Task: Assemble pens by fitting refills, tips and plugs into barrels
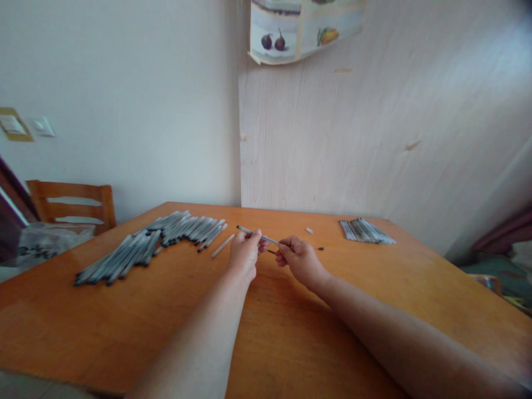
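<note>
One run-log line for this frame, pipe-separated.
left hand: holds pen | right hand: pinches pen's end | pen pile: on table, left | pen bunch: on table, right

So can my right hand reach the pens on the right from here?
Probably yes: your right hand holds a pen, but only a small white piece and a small black piece lie toward those pens.

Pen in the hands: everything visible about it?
The pen is slim and straight, with a pale greyish barrel that looks like plastic and a dark left end. It slants down rightward in view, apparently above the table. The left hand pinches it around mid-length; the right hand pinches and hides its right end.
</note>
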The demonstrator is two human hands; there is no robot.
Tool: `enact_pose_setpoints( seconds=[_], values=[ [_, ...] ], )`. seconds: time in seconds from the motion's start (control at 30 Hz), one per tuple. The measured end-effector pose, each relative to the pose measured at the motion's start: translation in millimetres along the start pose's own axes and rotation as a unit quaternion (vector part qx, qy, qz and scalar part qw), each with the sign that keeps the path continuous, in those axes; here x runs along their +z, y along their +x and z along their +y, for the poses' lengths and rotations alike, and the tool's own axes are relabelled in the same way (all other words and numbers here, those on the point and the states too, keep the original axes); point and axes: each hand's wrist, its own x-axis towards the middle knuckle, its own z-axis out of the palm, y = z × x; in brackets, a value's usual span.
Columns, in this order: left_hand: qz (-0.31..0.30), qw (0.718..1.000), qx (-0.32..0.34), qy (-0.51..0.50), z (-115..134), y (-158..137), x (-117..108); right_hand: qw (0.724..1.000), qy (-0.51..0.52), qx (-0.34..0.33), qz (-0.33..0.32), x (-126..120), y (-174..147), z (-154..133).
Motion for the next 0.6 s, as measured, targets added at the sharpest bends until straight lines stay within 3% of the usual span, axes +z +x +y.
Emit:
enact_pose_setpoints(
  seconds=[0.6],
  values=[
    [-0.017,1.000,-0.012,-0.017,1.0,-2.5,0.4,0.998,-0.058,-0.030,-0.013,-3.4,-2.3,-4.5]
  ],
)
